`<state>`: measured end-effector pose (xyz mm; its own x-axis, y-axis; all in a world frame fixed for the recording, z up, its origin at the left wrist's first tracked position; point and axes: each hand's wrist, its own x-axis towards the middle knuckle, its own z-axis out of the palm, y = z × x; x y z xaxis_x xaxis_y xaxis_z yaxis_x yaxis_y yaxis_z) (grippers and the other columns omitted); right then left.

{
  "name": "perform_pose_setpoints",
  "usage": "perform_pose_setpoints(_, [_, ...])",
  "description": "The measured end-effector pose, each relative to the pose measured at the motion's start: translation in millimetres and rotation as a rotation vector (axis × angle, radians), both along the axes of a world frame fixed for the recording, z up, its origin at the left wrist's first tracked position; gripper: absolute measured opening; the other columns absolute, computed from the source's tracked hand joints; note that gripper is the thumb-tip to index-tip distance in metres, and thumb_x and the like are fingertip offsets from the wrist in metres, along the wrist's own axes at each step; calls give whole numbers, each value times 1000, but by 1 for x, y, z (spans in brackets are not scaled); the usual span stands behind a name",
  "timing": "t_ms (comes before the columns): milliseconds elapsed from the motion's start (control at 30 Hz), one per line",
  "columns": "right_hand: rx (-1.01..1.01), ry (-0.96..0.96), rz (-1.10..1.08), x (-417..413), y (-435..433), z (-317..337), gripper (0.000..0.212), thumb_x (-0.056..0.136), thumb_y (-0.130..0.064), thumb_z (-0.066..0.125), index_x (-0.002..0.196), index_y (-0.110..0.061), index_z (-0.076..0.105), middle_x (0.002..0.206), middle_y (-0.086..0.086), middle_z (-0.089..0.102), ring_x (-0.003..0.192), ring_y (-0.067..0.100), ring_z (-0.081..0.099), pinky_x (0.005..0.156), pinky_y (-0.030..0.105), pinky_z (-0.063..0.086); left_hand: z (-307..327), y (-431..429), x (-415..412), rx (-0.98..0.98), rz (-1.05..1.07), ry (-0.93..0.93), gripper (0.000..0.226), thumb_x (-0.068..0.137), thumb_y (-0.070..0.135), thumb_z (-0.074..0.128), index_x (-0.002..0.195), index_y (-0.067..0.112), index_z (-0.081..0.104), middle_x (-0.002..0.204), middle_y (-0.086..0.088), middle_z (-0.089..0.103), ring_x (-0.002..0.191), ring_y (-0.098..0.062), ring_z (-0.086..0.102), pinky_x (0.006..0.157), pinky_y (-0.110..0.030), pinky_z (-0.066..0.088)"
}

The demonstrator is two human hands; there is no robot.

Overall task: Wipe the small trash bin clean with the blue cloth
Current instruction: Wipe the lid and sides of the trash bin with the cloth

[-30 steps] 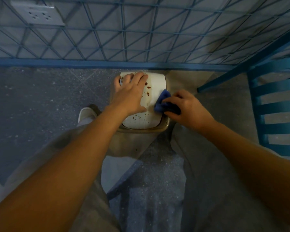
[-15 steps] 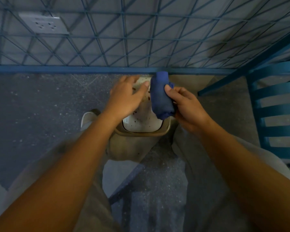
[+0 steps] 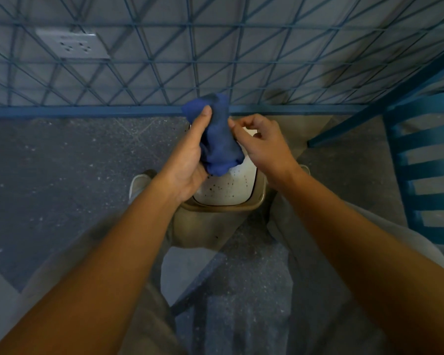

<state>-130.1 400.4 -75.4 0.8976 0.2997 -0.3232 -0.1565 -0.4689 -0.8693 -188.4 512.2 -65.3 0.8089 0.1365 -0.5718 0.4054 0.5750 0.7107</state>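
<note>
The small trash bin stands on the floor between my feet, a beige body with a white lid dotted with brown specks. Above the lid, my left hand grips the bunched blue cloth, thumb pressed on its upper part. My right hand hovers just right of the cloth with fingers loosely curled. Its thumb tip is at the cloth's right edge. Both hands hide the far half of the lid.
A blue wire grid panel stands right behind the bin, with a wall socket behind it at upper left. A blue slatted chair stands at the right. My shoe is left of the bin on the speckled grey floor.
The cloth came up off the lid in my right hand and passed into my left hand, which left the lid. My right hand has let go and sits beside it.
</note>
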Motion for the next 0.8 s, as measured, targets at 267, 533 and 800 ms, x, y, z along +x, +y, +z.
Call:
perform_pose_setpoints(267, [-502,-312,341,17,-30,-11,40,90,-27,55,129,-26,47,139,3,41,130,24,33,109,43,27,3,23,12,492,-98,77,32,97,34,33,114,16,53,97,1,62,81,-7,59,58,-17,51])
perform_pose_setpoints(533, [-778,-422,639,19,-45,-35,75,84,-38,60,146,-25,21,155,1,23,143,28,15,117,51,7,-33,0,13,1398,-373,-92,47,88,40,54,132,25,45,121,-10,49,106,-25,54,79,-28,43])
perform_pose_setpoints(800, [-748,-394,594,21,-46,-42,75,81,-39,63,144,-25,25,153,-1,28,142,26,19,116,47,7,-49,-16,11,1617,-363,-144,41,86,34,58,124,20,54,113,-14,50,92,-27,57,69,-32,47])
